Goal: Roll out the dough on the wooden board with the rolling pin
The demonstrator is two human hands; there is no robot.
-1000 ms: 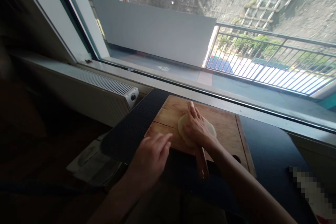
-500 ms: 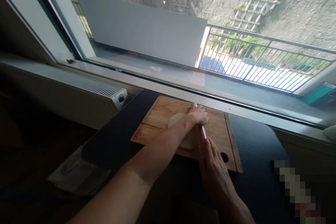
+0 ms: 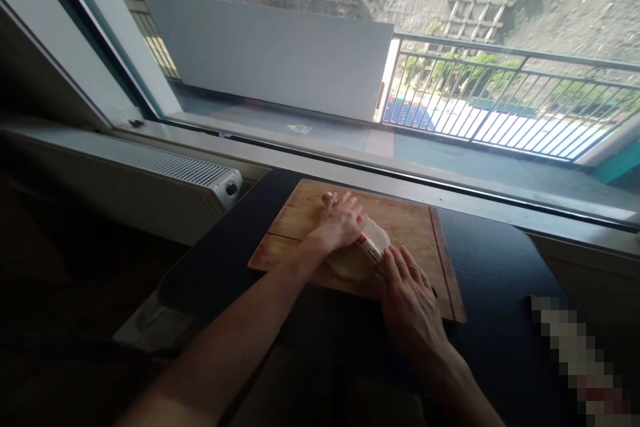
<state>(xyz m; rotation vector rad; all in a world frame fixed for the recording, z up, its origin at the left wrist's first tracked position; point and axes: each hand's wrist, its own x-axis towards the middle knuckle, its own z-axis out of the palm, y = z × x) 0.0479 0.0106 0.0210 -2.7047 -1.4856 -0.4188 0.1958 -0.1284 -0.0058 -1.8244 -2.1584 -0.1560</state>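
Observation:
A wooden cutting board (image 3: 410, 227) bears a flat, pale sheet of dough (image 3: 376, 232). Across the dough lies a rolling pin (image 3: 371, 251) with a white and red label, tilted from upper left to lower right. My left hand (image 3: 343, 219) rests on its far part, fingers stretched out; the pin's end peeks out beyond them. On the near part lies my right hand (image 3: 407, 287), its fingers extended and palm down. Both hands hide much of the pin, and my left hand and forearm cover some of the dough.
The board sits on a dark table (image 3: 500, 260) against a window sill (image 3: 320, 170). A white radiator (image 3: 200, 197) is at the left. A blurred-out object (image 3: 575, 353) lies at the table's right. Outside the glass stands a railing (image 3: 480, 93).
Both hands and the rolling pin have turned on the board. My left hand has gone left with the far end, and the pin now slants across the dough. My right hand has flattened.

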